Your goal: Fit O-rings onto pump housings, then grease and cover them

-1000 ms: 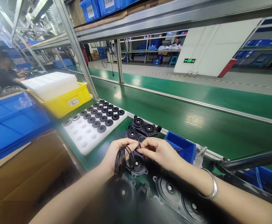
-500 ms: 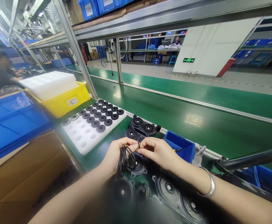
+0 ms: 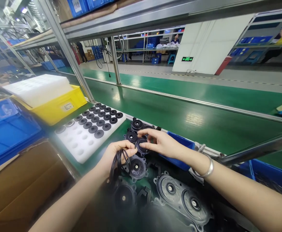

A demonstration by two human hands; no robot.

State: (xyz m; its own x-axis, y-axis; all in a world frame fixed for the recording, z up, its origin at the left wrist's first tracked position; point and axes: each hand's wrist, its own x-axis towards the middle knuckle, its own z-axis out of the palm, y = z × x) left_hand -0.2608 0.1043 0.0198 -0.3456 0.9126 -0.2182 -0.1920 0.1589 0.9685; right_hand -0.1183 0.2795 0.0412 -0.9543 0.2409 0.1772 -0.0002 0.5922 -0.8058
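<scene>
under the parted fingers of the nearer right hand (image 3: 163, 144) lies a dark disc (image 3: 142, 150); the left hand (image 3: 114, 155) grips black loops (image 3: 116, 165).

A bunch of thin, black, flexible loops (image 3: 118, 163) dangles from the left hand (image 3: 118, 149), slack and overlapping. Just beyond, a dark housing (image 3: 131, 137) with two adjoining round sections lies flat on the green desk (image 3: 104, 149), partly hidden beneath the right hand (image 3: 159, 142).

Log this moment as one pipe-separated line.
left hand: holds black loops | right hand: at black housing, thumb and fingers apart | white foam tray: dark discs on it
</scene>
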